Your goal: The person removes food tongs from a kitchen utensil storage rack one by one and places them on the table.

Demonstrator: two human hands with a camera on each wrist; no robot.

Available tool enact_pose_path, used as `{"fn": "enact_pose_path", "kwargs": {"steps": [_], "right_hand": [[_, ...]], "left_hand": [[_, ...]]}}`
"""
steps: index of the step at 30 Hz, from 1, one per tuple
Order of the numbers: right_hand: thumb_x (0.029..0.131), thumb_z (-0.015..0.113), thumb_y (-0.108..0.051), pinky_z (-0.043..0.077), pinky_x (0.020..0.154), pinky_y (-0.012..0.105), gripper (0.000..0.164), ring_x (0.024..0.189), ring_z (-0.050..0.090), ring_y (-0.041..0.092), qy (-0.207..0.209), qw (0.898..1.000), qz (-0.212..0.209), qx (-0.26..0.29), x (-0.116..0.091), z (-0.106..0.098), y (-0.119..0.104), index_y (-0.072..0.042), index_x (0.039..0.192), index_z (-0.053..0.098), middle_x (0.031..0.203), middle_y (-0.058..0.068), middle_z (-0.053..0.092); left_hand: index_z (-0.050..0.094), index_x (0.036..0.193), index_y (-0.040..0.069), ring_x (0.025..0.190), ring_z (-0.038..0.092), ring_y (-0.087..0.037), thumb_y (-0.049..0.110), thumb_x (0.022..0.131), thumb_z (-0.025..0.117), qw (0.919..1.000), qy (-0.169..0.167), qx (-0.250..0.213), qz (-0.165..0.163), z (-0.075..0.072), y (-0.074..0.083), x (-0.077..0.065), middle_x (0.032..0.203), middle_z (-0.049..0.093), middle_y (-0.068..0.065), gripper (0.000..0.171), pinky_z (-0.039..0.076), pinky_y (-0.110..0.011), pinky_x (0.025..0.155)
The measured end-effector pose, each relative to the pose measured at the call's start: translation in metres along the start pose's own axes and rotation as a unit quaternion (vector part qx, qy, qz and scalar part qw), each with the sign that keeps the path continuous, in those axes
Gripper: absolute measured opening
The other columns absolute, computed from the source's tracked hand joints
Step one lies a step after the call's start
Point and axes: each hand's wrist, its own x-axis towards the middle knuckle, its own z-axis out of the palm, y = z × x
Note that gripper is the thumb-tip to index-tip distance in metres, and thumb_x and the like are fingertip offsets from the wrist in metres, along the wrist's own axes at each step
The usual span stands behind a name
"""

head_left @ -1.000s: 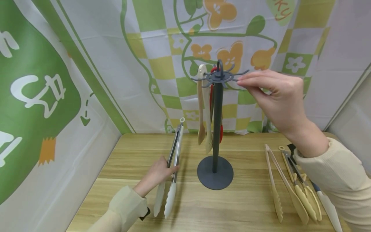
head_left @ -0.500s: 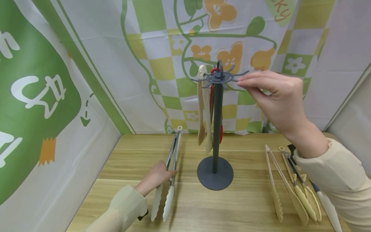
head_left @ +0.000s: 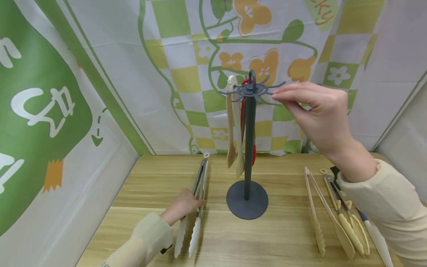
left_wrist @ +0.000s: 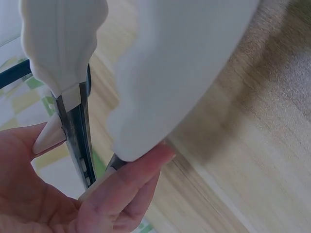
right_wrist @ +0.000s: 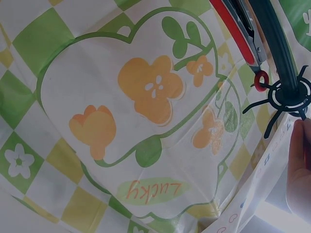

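My left hand [head_left: 183,205] grips long metal tongs [head_left: 195,237] with white scalloped tips by their arms, left of the dark grey utensil stand [head_left: 248,155]. The left wrist view has the two white tips [left_wrist: 180,73] spread apart close to the camera, with fingers [left_wrist: 126,194] round the metal arms. Thumb and fingertips of my right hand [head_left: 320,111] pinch one hook at the stand's top. From other hooks hang cream-coloured tongs [head_left: 230,129] and red tongs [right_wrist: 235,31], the latter partly hidden behind the pole in the head view.
Several more utensils lie at the table's right: beige tongs [head_left: 317,215], yellow-tipped tongs [head_left: 351,228] and a white-ended utensil with a blue part [head_left: 378,239], partly under my right forearm. A patterned cloth [head_left: 180,81] hangs behind the wooden table [head_left: 230,241].
My left hand and the white-tipped tongs have moved down in the head view, the tongs' ring end coming down to the table's back edge. The right hand keeps its pinch on the hook.
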Motion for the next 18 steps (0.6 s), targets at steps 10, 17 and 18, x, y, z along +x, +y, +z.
{"fn": "enact_pose_path", "kwargs": {"steps": [10,17,18], "right_hand": [[0.073,0.070,0.009,0.049,0.087,0.025,0.011,0.080,0.064,0.005,-0.002,1.000,0.002,-0.001,-0.0004,-0.0002,0.0000,-0.001,0.075,0.073,0.080,0.009,0.070],[0.073,0.070,0.008,0.050,0.087,0.025,0.010,0.077,0.066,0.013,-0.002,1.000,-0.001,-0.005,-0.0003,-0.0002,0.0001,-0.001,0.075,0.073,0.080,0.009,0.070],[0.073,0.070,0.008,0.049,0.087,0.025,0.010,0.077,0.066,0.013,-0.002,1.000,-0.001,-0.004,-0.0004,-0.0003,0.0002,-0.001,0.075,0.073,0.080,0.010,0.070]], "left_hand": [[0.046,0.056,0.010,0.039,0.034,-0.009,0.029,0.085,0.061,0.9997,-0.013,0.018,0.008,0.0079,0.0010,0.0052,0.059,0.045,-0.004,0.038,0.033,-0.018,0.032],[0.047,0.053,0.010,0.042,0.033,-0.009,0.026,0.086,0.060,0.9996,-0.019,0.009,0.018,0.0108,0.0026,0.0066,0.059,0.044,-0.002,0.039,0.032,-0.020,0.037],[0.046,0.053,0.010,0.042,0.033,-0.009,0.026,0.085,0.060,0.9996,-0.019,0.009,0.018,0.0109,0.0028,0.0068,0.060,0.043,-0.003,0.039,0.032,-0.020,0.037]]}}
